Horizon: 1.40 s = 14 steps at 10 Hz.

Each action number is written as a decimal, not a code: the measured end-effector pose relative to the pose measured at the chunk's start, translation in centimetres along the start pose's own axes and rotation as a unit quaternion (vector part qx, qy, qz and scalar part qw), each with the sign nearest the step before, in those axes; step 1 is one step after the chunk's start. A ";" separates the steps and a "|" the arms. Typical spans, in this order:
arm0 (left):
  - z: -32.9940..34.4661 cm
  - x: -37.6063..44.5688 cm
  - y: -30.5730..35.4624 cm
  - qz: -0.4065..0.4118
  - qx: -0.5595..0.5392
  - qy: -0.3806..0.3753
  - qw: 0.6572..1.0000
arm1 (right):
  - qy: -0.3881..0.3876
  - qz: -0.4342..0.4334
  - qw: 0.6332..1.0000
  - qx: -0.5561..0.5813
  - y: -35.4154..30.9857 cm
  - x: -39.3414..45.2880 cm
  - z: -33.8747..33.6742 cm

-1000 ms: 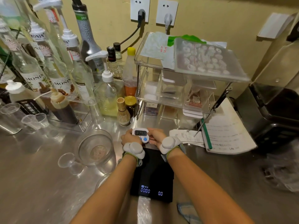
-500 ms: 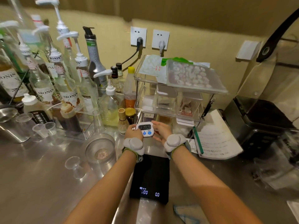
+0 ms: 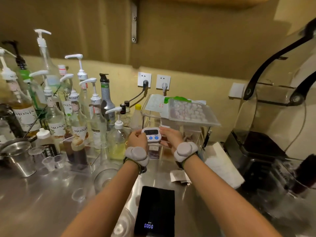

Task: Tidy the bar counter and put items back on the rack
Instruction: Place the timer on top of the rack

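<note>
A small white digital timer [image 3: 151, 134] with two blue buttons is held up in front of the clear acrylic rack [image 3: 179, 124]. My left hand [image 3: 137, 139] grips its left edge and my right hand [image 3: 171, 136] grips its right edge. Both wrists wear grey bands. The timer hangs above the steel counter [image 3: 42, 199], level with the rack's lower shelves. On top of the rack lie a plastic bag [image 3: 188, 110] and papers. A black digital scale [image 3: 156, 209] with a lit display sits on the counter below my forearms.
Several pump-top syrup bottles [image 3: 77, 117] crowd the left back. A steel jug [image 3: 18, 156], small plastic cups [image 3: 51, 162] and a glass server [image 3: 106, 173] stand at left. A white folded towel [image 3: 222, 166] and a blender [image 3: 273, 130] are at right. Two wall sockets [image 3: 153, 80] hold plugs.
Both hands have lifted the timer off the counter and carried it up and away from me, toward the rack. My view has tilted upward.
</note>
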State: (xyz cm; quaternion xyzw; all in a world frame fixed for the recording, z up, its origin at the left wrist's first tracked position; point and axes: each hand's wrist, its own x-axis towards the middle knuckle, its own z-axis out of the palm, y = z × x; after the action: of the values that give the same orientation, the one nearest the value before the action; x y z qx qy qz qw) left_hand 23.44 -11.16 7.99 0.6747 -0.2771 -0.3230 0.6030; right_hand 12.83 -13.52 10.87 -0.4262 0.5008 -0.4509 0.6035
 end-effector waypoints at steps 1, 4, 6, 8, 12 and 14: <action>0.0 0.2 2.6 0.028 0.005 -0.026 0.999 | 0.004 -0.015 1.000 -0.004 -2.0 0.3 0.4; 2.1 5.7 7.8 0.026 0.103 -0.113 0.988 | 0.053 -0.035 0.996 -0.058 -7.1 5.1 1.3; 3.1 7.4 8.6 0.030 0.119 -0.122 0.985 | 0.054 -0.031 0.990 -0.130 -7.6 8.0 1.9; 4.5 9.9 8.8 0.066 0.204 -0.130 0.968 | 0.053 0.006 0.989 -0.139 -7.9 10.0 2.3; 5.4 11.6 8.6 0.065 0.267 -0.169 0.946 | -0.002 -0.012 0.982 -0.187 -7.6 10.9 3.5; 5.0 10.8 8.8 0.062 0.260 -0.166 0.949 | 0.024 0.015 0.990 -0.138 -7.6 10.6 3.1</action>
State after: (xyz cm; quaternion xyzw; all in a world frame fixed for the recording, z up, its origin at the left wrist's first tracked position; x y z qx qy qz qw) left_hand 26.61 -23.60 15.37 0.7268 -0.4887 -0.3092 0.3706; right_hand 16.01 -25.38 16.30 -0.4866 0.5789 -0.3784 0.5337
